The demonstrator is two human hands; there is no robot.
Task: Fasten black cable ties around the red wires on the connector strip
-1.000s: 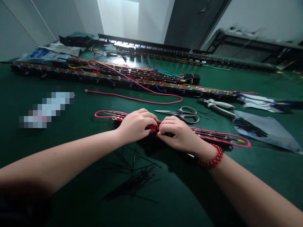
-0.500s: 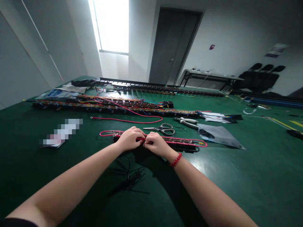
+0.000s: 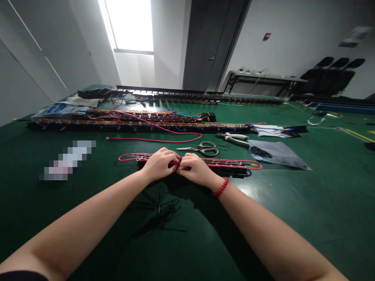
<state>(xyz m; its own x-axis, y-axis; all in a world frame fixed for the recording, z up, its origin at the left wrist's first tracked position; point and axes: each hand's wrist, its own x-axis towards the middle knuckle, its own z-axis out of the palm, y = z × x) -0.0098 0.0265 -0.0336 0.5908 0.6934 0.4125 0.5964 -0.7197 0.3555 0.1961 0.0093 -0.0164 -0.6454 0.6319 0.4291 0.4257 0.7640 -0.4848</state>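
Both hands meet over the middle of a long black wiring harness (image 3: 231,170) with a red cable (image 3: 251,162) looped along it. My left hand (image 3: 161,164) is closed, thumb and fingers pinching the cable from the left. Close beside it, my right hand (image 3: 195,168) has its fingers curled in a pinch; whatever lies between its fingertips is hidden. A ring terminal (image 3: 138,159) shows at the harness's left end. Just beyond the hands lie scissors (image 3: 202,148) with grey handles. Nearer to me is a loose pile of thin black cable ties (image 3: 164,214).
Pliers (image 3: 236,139) and a clear plastic bag (image 3: 278,154) with black contents lie to the right. A loose red cable (image 3: 152,140) and longer harnesses (image 3: 123,125) stretch across the green table (image 3: 293,218) behind. A pixelated object (image 3: 68,160) lies at left.
The view has tilted down slightly, so the background sits higher. Both hands stay together at the same part of the harness, with only slight finger movement.
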